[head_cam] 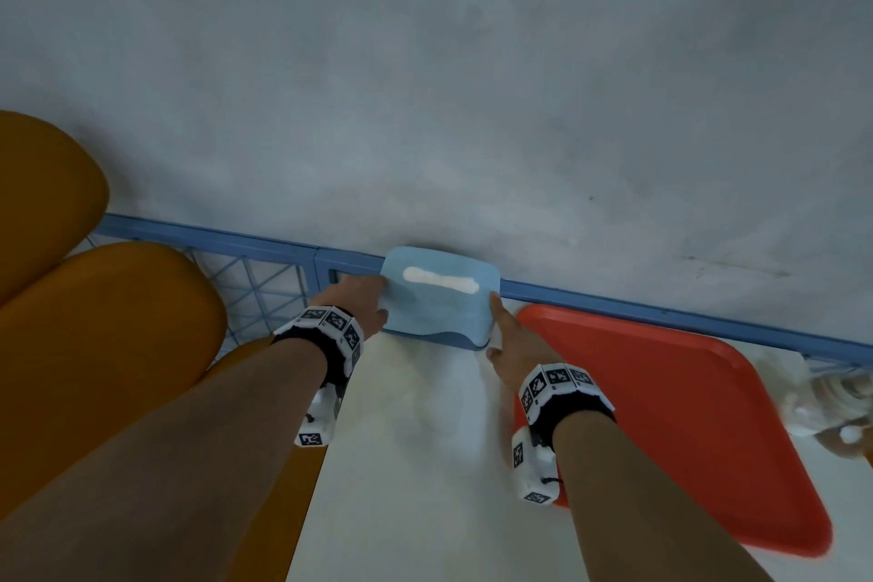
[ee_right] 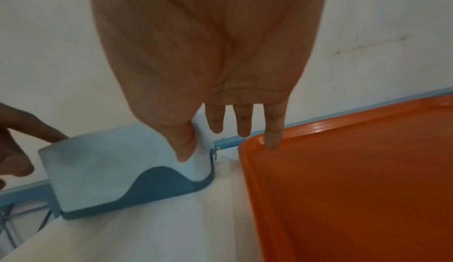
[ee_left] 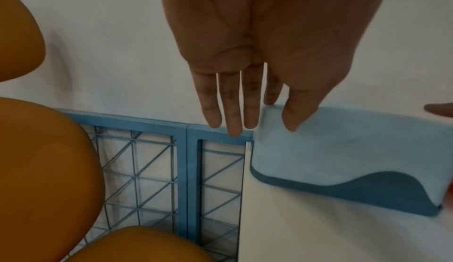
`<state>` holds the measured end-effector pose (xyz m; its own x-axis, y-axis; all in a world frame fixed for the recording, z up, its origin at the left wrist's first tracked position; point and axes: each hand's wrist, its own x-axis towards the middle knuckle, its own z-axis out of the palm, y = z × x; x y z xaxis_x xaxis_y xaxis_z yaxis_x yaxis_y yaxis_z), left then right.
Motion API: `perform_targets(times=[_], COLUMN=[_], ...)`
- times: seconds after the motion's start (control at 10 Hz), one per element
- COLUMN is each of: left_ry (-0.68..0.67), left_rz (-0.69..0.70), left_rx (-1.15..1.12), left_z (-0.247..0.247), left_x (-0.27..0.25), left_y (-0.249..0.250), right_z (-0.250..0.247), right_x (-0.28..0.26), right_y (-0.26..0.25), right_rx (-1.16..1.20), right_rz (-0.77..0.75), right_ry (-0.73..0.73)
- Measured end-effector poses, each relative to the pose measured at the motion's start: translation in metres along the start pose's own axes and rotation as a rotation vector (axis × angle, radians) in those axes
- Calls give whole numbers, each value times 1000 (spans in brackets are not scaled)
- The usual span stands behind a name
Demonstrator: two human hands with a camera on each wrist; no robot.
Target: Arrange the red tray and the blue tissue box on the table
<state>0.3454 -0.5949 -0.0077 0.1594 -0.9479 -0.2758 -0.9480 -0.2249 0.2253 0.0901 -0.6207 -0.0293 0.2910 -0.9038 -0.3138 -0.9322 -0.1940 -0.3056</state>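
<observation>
The light-blue tissue box (head_cam: 439, 300) stands on the white table (head_cam: 415, 449) at its far edge, a white tissue showing in its top slot. My left hand (head_cam: 366, 300) touches the box's left end with straight fingers; in the left wrist view the thumb (ee_left: 291, 119) rests on the tissue box (ee_left: 348, 150). My right hand (head_cam: 500, 328) lies flat against the box's right end. In the right wrist view its thumb (ee_right: 183, 150) presses the tissue box (ee_right: 105, 171) and the little finger hangs over the rim of the red tray (ee_right: 355, 188). The red tray (head_cam: 661, 421) lies flat to the right.
A blue wire-mesh fence (head_cam: 264, 284) runs along the table's far edge in front of a pale wall (head_cam: 425, 85). Orange rounded chair backs (head_cam: 94, 345) stand to the left of the table. A white crumpled object (head_cam: 831, 402) lies beyond the tray's right corner.
</observation>
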Motion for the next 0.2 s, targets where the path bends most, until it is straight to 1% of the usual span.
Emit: perform_targets(times=[0.1,0.2], left_ry=[16,17], left_rz=[54,39], left_rx=[-35,-77], left_z=[-21,-27], left_x=[-10,-34], left_y=[-4,-9], right_z=[-17,-36], right_x=[-26,-66], right_y=[6,20], right_rx=[74,37], right_rz=[13,50], right_ry=[-2,-8])
